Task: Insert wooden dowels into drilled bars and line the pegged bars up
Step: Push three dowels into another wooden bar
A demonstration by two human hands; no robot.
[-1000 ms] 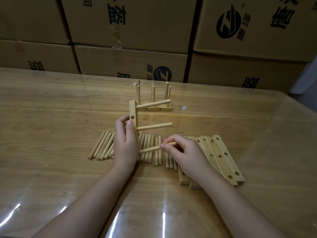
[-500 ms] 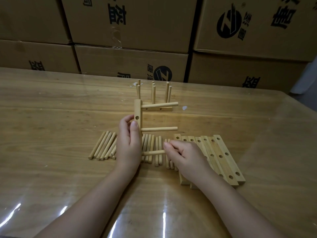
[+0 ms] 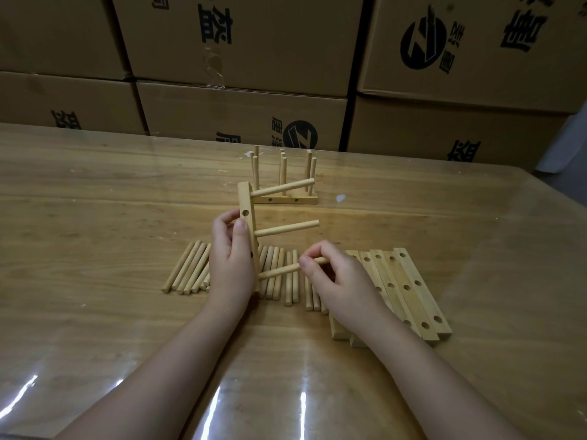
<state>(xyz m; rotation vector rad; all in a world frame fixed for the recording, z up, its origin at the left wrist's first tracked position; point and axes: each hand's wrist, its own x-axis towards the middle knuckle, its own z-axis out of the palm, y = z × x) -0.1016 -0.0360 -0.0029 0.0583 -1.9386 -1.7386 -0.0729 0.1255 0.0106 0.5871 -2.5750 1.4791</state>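
So your left hand [image 3: 230,265] grips the bar [image 3: 247,217] upright. Your right hand [image 3: 336,281] pinches a dowel [image 3: 279,271] against the bar's lower end.

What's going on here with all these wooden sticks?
A person is pegging a drilled bar. The left hand holds the bar on end, two dowels in it. The right hand pinches a third dowel, its tip at the bar's low end. Pegged bars stand behind; loose dowels and empty bars lie on the table.
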